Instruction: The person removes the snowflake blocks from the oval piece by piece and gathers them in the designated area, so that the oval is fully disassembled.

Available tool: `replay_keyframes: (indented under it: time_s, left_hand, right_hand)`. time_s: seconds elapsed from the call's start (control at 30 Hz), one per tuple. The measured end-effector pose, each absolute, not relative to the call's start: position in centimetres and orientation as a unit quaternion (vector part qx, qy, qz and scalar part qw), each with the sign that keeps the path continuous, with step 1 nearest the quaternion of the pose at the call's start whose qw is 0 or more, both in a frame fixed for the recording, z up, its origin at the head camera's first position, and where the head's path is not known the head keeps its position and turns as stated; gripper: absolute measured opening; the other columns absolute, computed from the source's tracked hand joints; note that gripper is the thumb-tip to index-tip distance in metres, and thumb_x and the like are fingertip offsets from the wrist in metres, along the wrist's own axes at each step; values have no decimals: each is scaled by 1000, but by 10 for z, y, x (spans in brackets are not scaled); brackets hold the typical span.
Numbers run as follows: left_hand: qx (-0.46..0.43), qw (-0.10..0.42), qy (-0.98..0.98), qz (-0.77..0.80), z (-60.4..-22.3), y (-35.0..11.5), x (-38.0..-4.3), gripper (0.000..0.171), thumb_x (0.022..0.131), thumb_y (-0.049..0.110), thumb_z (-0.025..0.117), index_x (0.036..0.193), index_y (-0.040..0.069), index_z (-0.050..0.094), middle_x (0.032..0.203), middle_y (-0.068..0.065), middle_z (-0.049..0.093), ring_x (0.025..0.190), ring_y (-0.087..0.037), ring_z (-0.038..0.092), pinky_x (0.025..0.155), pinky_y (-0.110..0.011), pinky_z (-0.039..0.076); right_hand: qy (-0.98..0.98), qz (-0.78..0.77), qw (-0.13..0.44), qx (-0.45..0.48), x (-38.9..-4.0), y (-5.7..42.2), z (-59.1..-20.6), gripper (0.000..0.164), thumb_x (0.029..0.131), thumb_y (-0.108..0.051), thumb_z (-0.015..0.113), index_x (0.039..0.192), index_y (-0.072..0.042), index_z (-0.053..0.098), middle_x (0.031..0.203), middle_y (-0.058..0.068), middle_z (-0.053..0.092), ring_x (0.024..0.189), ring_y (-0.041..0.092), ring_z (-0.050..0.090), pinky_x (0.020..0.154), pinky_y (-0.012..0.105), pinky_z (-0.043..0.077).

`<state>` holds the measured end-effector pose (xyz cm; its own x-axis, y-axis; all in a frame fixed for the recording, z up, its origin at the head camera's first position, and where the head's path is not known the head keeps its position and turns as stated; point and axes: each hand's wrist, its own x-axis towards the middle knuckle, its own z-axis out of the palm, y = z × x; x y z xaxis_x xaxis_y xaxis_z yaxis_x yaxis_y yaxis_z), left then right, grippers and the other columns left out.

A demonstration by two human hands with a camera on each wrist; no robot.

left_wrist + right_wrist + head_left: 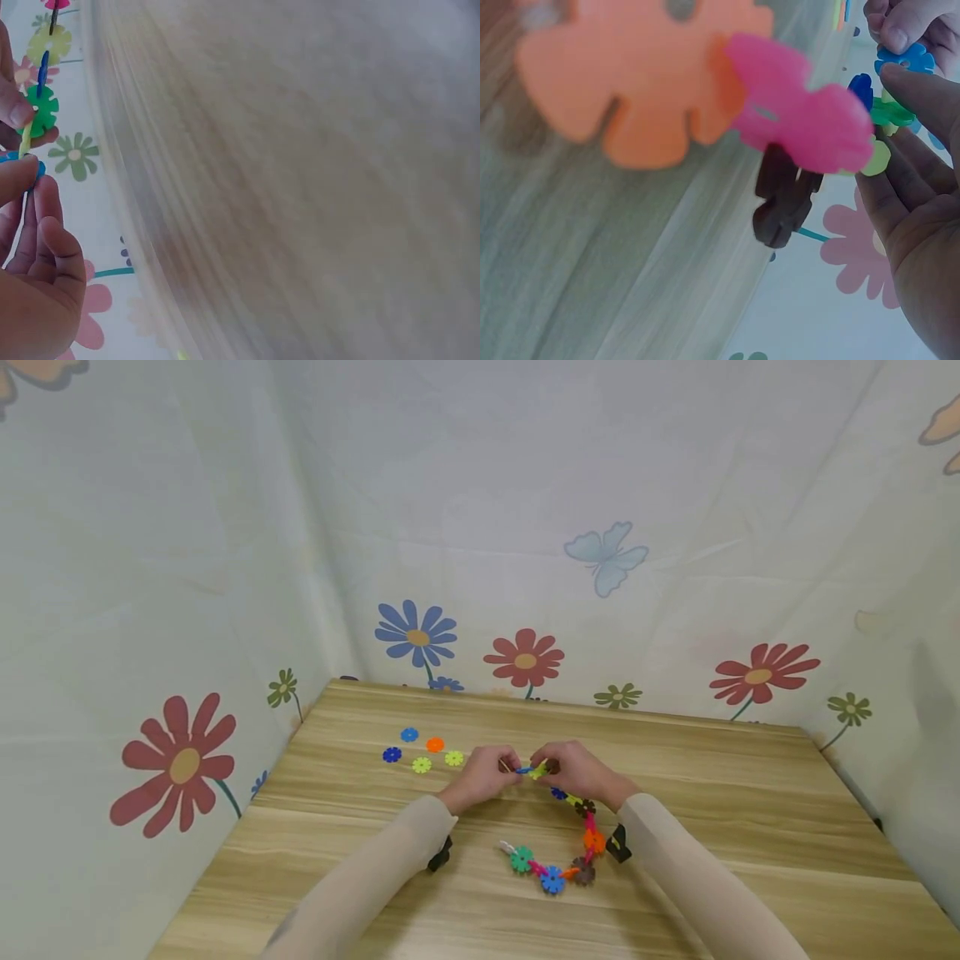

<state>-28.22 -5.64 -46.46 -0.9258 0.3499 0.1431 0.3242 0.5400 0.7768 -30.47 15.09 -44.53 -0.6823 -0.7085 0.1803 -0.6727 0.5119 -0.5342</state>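
My left hand pinches a light blue notched flower disc between thumb and fingers. Facing it, my right hand grips the end of a chain of interlocked flower discs, by a green disc with a yellow disc set in it. In the left wrist view the blue disc meets the yellow one; whether they are locked together I cannot tell. From the right hand the chain curves down over the table, past an orange disc and a blue disc, to a white disc.
Several loose discs lie left of my hands: light blue, orange, dark blue, and yellow. The wooden table ends at a flower-printed curtain behind and at the sides.
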Motion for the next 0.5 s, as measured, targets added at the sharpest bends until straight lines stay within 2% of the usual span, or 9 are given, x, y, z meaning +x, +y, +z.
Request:
replay_keyframes:
  time_s: [0.27,0.5]
  left_hand:
    - [194,-5,879,435,-466,-57,-284,9,84,6,71,81,8,62,80,0,64,71,-11,60,63,-24,49]
    - [189,-12,885,426,-467,-60,-286,13,84,7,70,78,13,60,77,5,62,69,-8,58,62,-23,49]
  right_hand:
    - [882,-293,52,-366,-303,149,-443,19,83,-7,72,100,-9,64,98,4,66,85,17,66,71,28,53]
    - [892,-287,50,-345,-305,155,-449,13,83,-13,73,92,-12,63,92,0,66,83,17,65,71,29,53]
